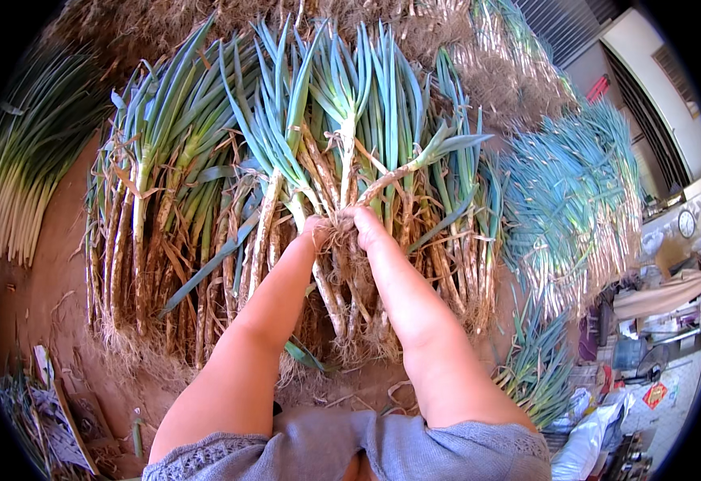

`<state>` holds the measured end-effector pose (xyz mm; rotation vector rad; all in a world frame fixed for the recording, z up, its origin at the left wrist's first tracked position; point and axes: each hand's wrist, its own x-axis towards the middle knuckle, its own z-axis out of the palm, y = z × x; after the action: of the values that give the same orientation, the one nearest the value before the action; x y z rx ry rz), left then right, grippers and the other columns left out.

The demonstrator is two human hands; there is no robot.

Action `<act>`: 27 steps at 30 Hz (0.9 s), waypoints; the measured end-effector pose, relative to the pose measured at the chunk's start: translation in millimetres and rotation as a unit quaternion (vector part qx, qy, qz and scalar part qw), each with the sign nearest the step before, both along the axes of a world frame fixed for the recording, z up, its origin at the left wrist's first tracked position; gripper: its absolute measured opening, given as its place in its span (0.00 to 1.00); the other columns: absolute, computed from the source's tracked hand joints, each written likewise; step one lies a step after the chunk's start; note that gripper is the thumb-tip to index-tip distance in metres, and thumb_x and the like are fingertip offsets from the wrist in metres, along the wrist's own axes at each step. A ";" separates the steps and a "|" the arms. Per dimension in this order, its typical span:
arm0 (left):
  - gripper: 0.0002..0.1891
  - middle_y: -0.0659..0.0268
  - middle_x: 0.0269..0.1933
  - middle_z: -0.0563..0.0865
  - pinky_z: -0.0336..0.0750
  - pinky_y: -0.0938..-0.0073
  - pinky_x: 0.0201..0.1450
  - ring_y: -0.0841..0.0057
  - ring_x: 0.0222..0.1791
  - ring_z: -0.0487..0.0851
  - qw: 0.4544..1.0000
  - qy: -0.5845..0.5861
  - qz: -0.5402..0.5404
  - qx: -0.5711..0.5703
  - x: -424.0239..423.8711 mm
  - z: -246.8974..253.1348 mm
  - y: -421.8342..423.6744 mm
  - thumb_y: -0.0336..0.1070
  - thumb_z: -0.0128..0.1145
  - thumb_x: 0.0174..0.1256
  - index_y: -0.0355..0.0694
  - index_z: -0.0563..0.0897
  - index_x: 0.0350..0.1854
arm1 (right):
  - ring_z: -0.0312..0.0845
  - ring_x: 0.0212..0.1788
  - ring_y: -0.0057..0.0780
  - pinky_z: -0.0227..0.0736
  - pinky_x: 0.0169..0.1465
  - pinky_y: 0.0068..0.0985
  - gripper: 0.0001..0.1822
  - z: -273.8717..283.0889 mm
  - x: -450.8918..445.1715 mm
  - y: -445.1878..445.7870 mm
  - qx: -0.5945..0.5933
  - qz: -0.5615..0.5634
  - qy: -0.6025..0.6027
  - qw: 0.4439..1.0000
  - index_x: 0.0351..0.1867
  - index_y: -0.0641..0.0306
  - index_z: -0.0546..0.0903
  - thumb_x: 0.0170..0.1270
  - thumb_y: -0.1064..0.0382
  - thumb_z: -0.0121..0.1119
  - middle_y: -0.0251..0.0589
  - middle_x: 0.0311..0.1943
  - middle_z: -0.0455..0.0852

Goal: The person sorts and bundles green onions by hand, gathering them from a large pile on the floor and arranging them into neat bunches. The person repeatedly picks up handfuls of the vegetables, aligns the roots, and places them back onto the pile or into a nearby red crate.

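My left hand (317, 229) and my right hand (364, 223) meet at the middle of a large heap of long green onions (188, 162). Between them is a root clump (342, 226) of a few stalks. A thick upright green onion (347, 153) rises from this grip, and another stalk (389, 176) slants up to the right. Both hands are closed around the lower ends, though most fingers are hidden. Below my hands, dry brown stems and stringy roots (344, 346) hang over the heap's near side.
Cleaned white-stemmed onions (17, 180) lie at the left. More onions are stacked at right (573, 204), with a smaller bunch (540, 367) nearer me. Cardboard and leaf scraps (65, 415) sit lower left on the brown floor (65, 300). A white plastic bag (588, 442) lies lower right.
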<state>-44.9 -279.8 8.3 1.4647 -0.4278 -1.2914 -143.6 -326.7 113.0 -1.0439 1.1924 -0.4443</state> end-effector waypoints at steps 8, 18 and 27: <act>0.16 0.59 0.42 0.85 0.78 0.64 0.46 0.65 0.39 0.83 0.951 0.278 0.120 -0.064 -8.4 60.4 57.6 0.43 0.53 0.68 0.37 0.77 0.50 | 0.73 0.52 0.39 0.58 0.64 0.43 0.08 37.4 -118.9 14.9 -0.027 0.053 0.104 0.993 0.30 0.66 0.81 0.47 0.65 0.62 0.52 0.44 0.82; 0.43 0.48 0.74 0.51 0.45 0.56 0.75 0.59 0.75 0.51 0.972 0.222 0.039 0.060 -117.5 102.9 82.6 0.46 0.54 0.65 0.35 0.44 0.74 | 0.58 0.67 0.45 0.48 0.70 0.43 0.37 64.1 -168.9 86.5 0.038 0.052 0.137 0.989 0.54 0.71 0.67 0.37 0.66 0.67 0.60 0.59 0.70; 0.12 0.56 0.44 0.85 0.72 0.59 0.58 0.63 0.48 0.81 0.940 0.328 0.026 -0.090 -93.1 93.6 95.8 0.30 0.45 0.63 0.36 0.75 0.47 | 0.76 0.40 0.37 0.65 0.60 0.32 0.19 76.0 -193.0 88.2 0.024 0.139 0.074 0.987 0.44 0.68 0.75 0.48 0.70 0.61 0.44 0.38 0.83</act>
<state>-138.0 -184.0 101.9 0.8162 -0.0572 -1.5588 -336.6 -238.5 189.0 -1.1979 1.1593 -0.1208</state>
